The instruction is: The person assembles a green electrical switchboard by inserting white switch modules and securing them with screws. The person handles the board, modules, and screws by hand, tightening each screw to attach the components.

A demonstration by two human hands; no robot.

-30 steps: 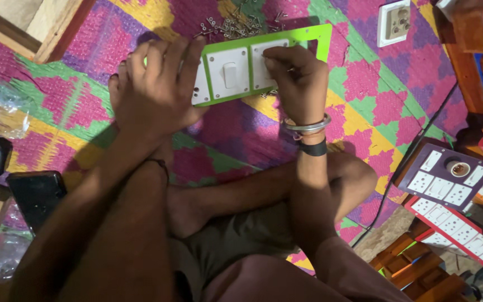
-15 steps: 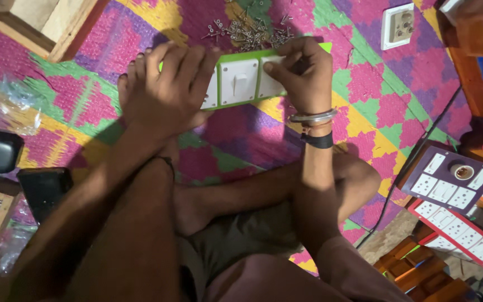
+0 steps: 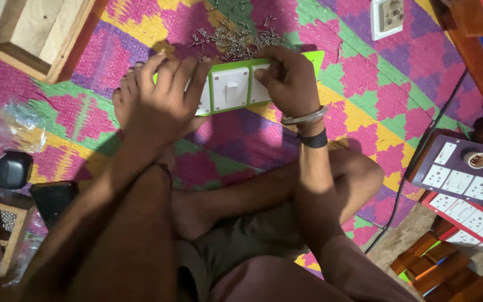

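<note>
Head view, looking straight down at a person sitting cross-legged on a woven mat of pink, green and yellow zigzag [image 3: 375,89].

Left hand [image 3: 160,103] is lying palm down, fingers spread and nearly flat, pressing on the left end of a bright green rectangular switch plate [image 3: 315,57]. Its fingertips are reaching past the plate's far edge; the hand is not gripping anything, only pressing. The forearm is running back over a raised knee.

The plate is lying flat on the mat, between the two hands, long side across the view. Two white switch modules [image 3: 230,88] are showing in it, side by side; any further ones are hidden under the hands.

Right hand [image 3: 289,78] is bending down at the wrist, fingers curled tight and pinched together over the plate's right part. What it is pinching is too small to tell. Two bands are sitting on the wrist: one metal bangle [image 3: 304,118], one black band [image 3: 314,140].

Just beyond the plate, a loose heap of small metal screws [image 3: 233,39] is lying on the mat, too many to count.

Far right, one purple board of white switches [image 3: 465,170] is resting at the mat's edge.
</note>
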